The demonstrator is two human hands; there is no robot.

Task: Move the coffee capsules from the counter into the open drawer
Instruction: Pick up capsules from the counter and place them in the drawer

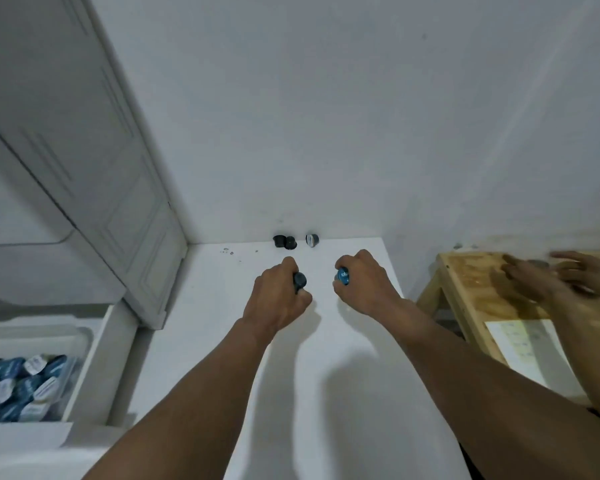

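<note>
On the white counter [343, 393], my left hand [278, 296] is shut on a dark capsule [300, 280]. Just to its right, my right hand [364, 282] is shut on a blue capsule [342, 277]. Both hands hover low over the counter's far half. Against the back wall stand two black capsules [284, 241] touching each other and a third capsule with a white label [312, 240] slightly to their right. The open drawer [94, 355] sits at lower left, and several blue and white capsules [18, 386] lie in its clear tray.
A white panelled cabinet door [94, 174] rises left of the counter. A wooden table [482, 292] with a paper sheet [530, 348] stands to the right, where another person's blurred hands [561, 275] move. Small crumbs [228, 251] lie near the back left corner.
</note>
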